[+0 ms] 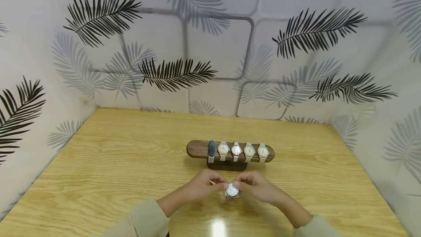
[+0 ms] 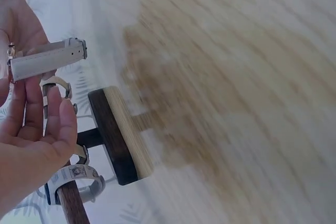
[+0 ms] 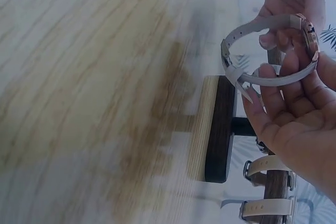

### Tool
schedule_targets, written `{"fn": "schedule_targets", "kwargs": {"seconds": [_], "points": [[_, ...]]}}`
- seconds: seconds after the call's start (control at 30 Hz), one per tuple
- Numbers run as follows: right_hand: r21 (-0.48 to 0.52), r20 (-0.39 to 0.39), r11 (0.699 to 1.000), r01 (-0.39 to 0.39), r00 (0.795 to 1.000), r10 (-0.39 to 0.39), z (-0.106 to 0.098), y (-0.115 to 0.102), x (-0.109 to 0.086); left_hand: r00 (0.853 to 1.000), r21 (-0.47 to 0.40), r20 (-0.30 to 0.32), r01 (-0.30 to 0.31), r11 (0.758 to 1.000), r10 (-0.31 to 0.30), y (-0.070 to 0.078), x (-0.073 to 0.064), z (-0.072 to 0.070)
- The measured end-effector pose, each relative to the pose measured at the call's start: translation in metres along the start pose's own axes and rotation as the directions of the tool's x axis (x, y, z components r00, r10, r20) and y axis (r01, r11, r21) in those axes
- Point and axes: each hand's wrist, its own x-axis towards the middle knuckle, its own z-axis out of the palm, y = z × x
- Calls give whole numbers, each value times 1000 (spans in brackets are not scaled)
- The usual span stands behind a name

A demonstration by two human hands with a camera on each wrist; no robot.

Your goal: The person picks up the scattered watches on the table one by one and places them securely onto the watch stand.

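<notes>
A wristwatch [image 1: 232, 190] with a round white dial is held between both hands, in front of the display stand. My left hand [image 1: 204, 187] pinches its left side with thumb and fingers, and my right hand [image 1: 261, 189] pinches the right side. The dial faces up toward the head. In the right wrist view the pale strap [image 3: 283, 80] hangs as a closed loop below a rose-gold case [image 3: 311, 40], its buckle at the far end. The left wrist view shows the same strap [image 2: 50, 62] side-on, with the fingers of the left hand [image 2: 37, 150] under the case.
Behind the hands stands a dark wooden watch stand [image 1: 197, 149] on a flat base [image 1: 227, 166]. It carries a dark-faced fitness band [image 1: 212, 149] and several pale-strapped watches [image 1: 249, 151]. The wooden table [image 1: 131, 156] meets a leaf-patterned wall covering [image 1: 213, 94] at the back.
</notes>
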Motion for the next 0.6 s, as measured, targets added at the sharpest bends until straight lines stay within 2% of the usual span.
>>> {"fn": "schedule_targets", "kwargs": {"seconds": [0.13, 0.3, 0.43, 0.5, 0.6], "points": [[19, 30, 1000, -8, 1000, 8, 1, -2, 2, 999, -51, -11, 35, 998, -36, 0, 0, 2], [19, 12, 1000, -8, 1000, 7, 3, -5, 2, 996, -96, -49, 74, 993, -79, 0, -1, 4], [-23, -78, 1000, -7, 997, 6, 4, -7, 1, 985, -100, -126, 104, 990, -117, 1, -3, 6], [-66, -149, 998, -18, 989, 8, 4, -8, 0, 974, -97, -181, 124, 988, -140, 2, -5, 7], [-133, -264, 990, -47, 965, 11, 1, -11, -4, 949, -92, -275, 135, 987, -156, 3, -8, 7]]}}
